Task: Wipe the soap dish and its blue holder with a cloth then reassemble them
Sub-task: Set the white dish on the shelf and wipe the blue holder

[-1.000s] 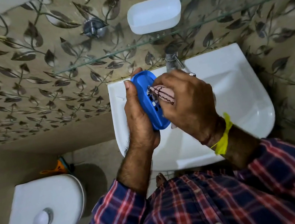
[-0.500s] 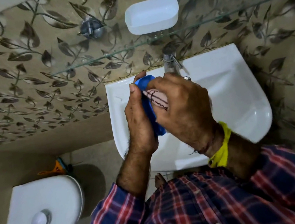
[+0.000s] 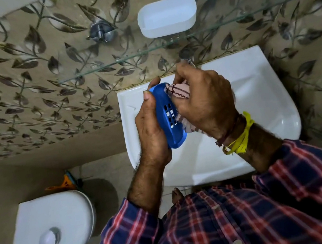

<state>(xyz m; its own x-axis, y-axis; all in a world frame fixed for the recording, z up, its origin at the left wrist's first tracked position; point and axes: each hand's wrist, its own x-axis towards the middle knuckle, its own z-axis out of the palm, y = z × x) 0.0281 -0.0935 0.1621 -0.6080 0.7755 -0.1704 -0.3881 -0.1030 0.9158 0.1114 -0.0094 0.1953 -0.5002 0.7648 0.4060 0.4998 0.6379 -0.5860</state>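
My left hand grips the blue slotted holder on edge above the white sink. My right hand presses a pink striped cloth into the holder's inner face, near its upper end. Part of the cloth hangs down behind the holder. The white soap dish rests apart from both hands on the glass shelf above the sink.
A chrome tap stands at the back of the sink, just behind my right hand. A chrome shelf bracket sits on the leaf-patterned wall. A white toilet cistern is at lower left, with an orange item on the floor behind it.
The holder has turned, and its slotted face shows again after being almost edge-on. My right hand has slid the cloth up toward the holder's top end.
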